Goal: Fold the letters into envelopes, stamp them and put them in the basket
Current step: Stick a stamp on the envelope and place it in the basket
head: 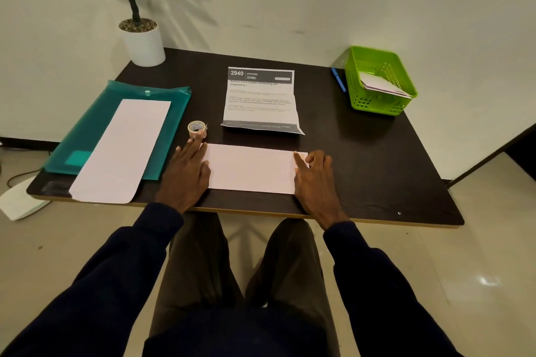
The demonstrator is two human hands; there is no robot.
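A white envelope [251, 168] lies flat near the front edge of the dark table [362, 153]. My left hand [187, 171] rests on its left end with straight fingers. My right hand [317, 175] presses its right end, index finger stretched to the top right corner. Behind the envelope lies a printed letter [261, 101] with fold creases, partly unfolded. A small roll of stamps [197, 128] stands just beyond my left fingertips. The green basket [377, 101] at the back right holds white envelopes [383, 84].
A teal plastic folder [95, 136] on the left carries another long white envelope [121, 151] that overhangs the table's front edge. A blue pen [338, 80] lies left of the basket. A potted plant [142, 38] stands at the back left corner.
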